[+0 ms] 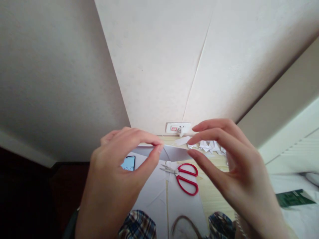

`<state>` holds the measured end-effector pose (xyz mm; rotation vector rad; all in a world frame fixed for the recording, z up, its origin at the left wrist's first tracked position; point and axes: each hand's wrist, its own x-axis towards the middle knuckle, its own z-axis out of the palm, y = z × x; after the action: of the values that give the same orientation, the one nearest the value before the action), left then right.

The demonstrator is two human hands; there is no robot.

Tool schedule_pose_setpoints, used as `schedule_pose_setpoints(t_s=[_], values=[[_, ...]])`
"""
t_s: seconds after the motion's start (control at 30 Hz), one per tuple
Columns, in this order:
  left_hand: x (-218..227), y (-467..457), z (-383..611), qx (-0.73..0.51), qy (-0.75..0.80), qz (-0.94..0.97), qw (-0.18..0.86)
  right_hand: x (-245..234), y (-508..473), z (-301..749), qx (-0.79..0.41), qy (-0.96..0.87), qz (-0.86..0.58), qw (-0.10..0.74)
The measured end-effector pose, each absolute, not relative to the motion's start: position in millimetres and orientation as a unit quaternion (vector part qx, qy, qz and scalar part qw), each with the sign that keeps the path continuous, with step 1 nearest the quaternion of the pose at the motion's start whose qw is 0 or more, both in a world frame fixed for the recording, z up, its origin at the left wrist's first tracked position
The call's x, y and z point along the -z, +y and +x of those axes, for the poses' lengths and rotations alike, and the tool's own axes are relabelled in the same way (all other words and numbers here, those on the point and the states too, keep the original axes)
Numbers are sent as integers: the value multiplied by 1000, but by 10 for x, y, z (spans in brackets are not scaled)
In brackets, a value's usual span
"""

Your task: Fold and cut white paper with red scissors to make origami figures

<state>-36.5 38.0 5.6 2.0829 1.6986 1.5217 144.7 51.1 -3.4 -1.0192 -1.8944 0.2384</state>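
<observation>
treat paper as light, flexible and easily creased, holding by its edges: pinched above the table in the left hand, perhaps just touching the slightly spread right hand.

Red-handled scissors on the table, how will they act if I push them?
The red-handled scissors lie flat, so they'll probably slide rather than roll. Their blades stand slightly apart, so they may pivot. White paper lies beneath and might shift too.
</observation>
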Motion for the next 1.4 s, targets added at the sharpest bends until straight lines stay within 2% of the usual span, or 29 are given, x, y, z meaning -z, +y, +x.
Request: schedule_pose_setpoints(t_s=[0.13,0.4,1.03,1.4], values=[[-5,408,-305,-440,511,738,-25,62,474,1273,-111,-775,-405,471],[28,424,-234,-438,491,749,-75,96,505,1247,-124,-759,-407,494],[40,401,-202,-454,491,740,-67,72,490,1254,-180,-760,-413,469],[45,409,-216,-439,493,749,-54,34,501,1292,-153,-762,-415,473]])
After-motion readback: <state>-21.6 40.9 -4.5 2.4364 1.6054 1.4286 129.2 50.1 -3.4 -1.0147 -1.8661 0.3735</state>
